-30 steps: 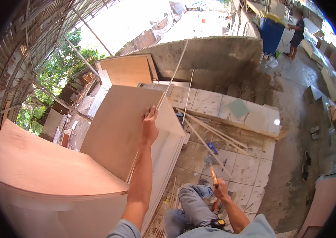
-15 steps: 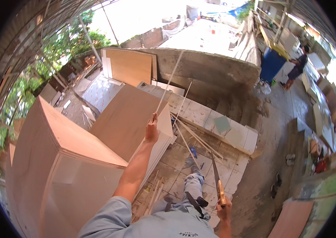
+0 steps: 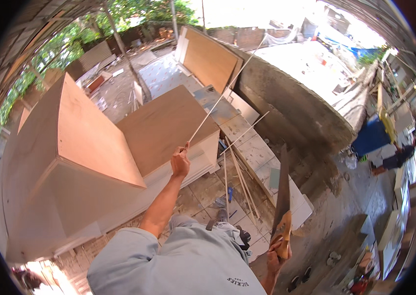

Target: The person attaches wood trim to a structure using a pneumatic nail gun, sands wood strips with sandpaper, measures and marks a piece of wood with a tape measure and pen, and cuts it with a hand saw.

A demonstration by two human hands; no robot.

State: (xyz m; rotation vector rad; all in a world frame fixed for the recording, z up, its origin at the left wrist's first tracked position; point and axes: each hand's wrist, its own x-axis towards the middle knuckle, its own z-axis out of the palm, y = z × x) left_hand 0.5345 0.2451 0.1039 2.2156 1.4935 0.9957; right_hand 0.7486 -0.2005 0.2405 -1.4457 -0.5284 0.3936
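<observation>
Change since earlier frame: view has swung left and down; the tall plywood box now fills the left side, and the saw has come up to stand nearly vertical at lower right.
Left hand (image 3: 180, 162): arm stretched forward, fingers closed round the lower end of a thin pale wooden strip (image 3: 220, 93).
Strip position: runs up and to the right from the hand, over the corner of the flat plywood sheet (image 3: 163, 125), toward the grey concrete wall (image 3: 291, 103); far end too thin to follow.
Right hand (image 3: 275, 255): wrapped tight about the yellow-brown handle of a handsaw (image 3: 281, 196).
Saw position: dark blade points up, slightly tilted, in front of the tiled floor (image 3: 247, 152) and well apart from the strip.
Plywood box (image 3: 85, 142): tall, pale brown top, just left of the outstretched arm, not touching it.
Floor: several more thin strips (image 3: 240, 184) lie loose below the sheet's edge.
Leaning board (image 3: 208, 59): upright against the wall, upper middle.
Background: another person (image 3: 397, 157) stands far right beside a blue bin (image 3: 370, 137).
</observation>
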